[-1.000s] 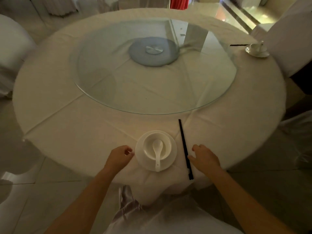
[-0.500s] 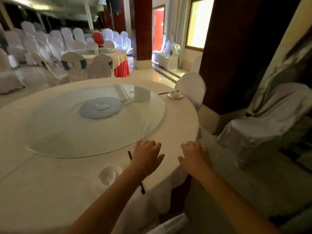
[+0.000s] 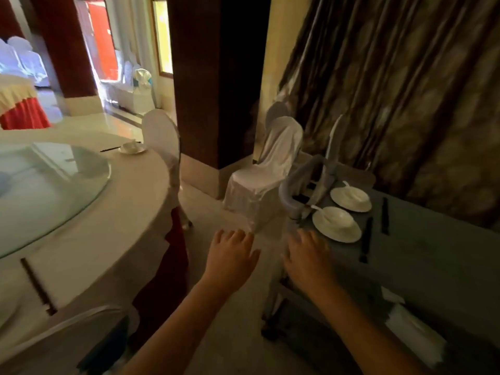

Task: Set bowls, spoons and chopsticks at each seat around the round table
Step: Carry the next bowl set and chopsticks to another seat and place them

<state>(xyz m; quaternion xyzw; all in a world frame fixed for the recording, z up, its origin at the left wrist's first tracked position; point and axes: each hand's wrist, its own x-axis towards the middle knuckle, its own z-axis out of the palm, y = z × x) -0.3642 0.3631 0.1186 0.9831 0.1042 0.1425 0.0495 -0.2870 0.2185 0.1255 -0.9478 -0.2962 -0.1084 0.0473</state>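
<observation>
Both hands are open and hold nothing: left hand [image 3: 232, 255], right hand [image 3: 308, 259]; just beyond the right fingers, a bowl [image 3: 336, 223] on the cart [image 3: 433, 255].

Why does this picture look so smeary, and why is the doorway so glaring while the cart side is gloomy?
Head view: motion blur smears the curtain and the nearer chopsticks on the round table; the doorway is blown out by daylight; the grey cart with its bowl sets sits in dim shade; the wide lens bends the pillar; both hands are open, empty.
</observation>
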